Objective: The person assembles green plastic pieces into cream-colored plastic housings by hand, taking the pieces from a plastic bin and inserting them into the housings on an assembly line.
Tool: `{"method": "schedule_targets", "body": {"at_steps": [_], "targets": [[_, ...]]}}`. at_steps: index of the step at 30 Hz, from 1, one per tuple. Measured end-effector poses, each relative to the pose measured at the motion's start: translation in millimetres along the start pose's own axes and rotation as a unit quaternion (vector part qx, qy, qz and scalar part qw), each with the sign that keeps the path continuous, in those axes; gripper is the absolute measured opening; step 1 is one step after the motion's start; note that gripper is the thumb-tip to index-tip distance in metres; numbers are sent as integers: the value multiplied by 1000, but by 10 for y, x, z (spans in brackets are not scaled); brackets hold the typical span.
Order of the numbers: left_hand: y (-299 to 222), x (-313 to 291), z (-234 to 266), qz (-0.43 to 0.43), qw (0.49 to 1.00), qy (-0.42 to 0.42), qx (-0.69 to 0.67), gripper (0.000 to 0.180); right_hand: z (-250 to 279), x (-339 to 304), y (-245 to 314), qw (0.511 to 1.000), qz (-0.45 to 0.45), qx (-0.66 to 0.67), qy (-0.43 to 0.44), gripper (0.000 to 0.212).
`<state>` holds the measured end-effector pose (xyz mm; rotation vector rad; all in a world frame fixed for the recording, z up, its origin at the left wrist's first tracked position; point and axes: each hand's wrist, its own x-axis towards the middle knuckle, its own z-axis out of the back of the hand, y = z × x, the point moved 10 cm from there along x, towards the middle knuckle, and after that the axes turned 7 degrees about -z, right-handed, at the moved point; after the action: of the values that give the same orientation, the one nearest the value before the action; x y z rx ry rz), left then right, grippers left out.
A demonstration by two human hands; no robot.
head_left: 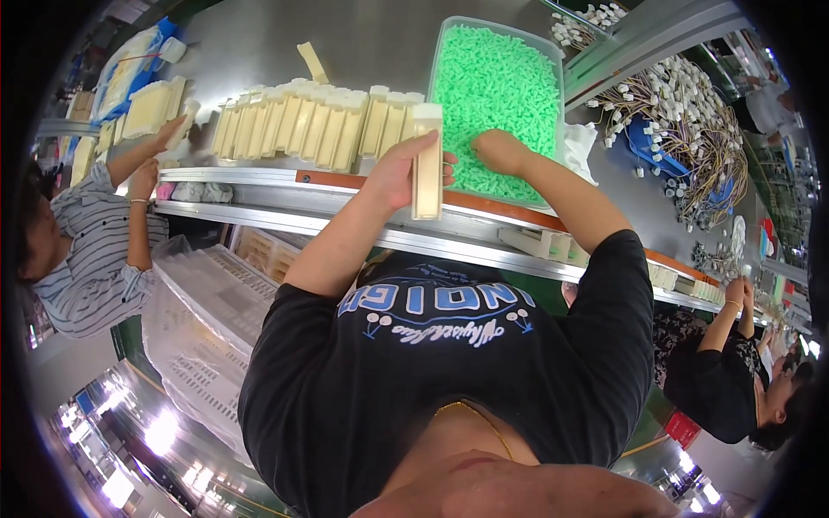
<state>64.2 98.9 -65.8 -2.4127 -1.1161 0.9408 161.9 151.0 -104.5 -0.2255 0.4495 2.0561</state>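
Tangled wires (715,148) lie over a blue tray (643,140) (partly buried); clear plastic (164,324) drapes a white crate (226,289).

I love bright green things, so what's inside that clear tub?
Lots of small green pieces are in the clear tub, with the right hand at their surface. They cover the bottom, so whatever lies underneath can't be seen.

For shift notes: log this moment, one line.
Left hand: holds cream block | Right hand: at green pieces in clear bin | Block row: left of bin

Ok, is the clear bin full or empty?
Not empty: green pieces fill the clear bin wall to wall, hiding its floor; their depth can't be told.
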Motion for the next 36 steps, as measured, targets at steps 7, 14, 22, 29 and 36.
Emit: {"method": "schedule_targets", "body": {"at_steps": [7, 14, 22, 29, 36], "targets": [[-44, -60, -190, -44, 993, 84, 64, 31, -38, 118, -111, 1000, -9, 25, -3, 13], [-123, -295, -376, -108, 971, 143, 159, 26, 1087, -371, 62, 888, -55, 457, -6, 11], [150, -462, -675, -88, 924, 272, 254, 39, 1709, -1091, 964, 940, 66, 303, -140, 7], [194, -468, -675, -48, 926, 300, 224, 36, 1814, -1252, 974, 936, 36, 329, -123, 3], [250, -500, -723, -47, 910, 313, 266, 35, 1572, -1160, 875, 905, -38, 417, -77, 4]]}}
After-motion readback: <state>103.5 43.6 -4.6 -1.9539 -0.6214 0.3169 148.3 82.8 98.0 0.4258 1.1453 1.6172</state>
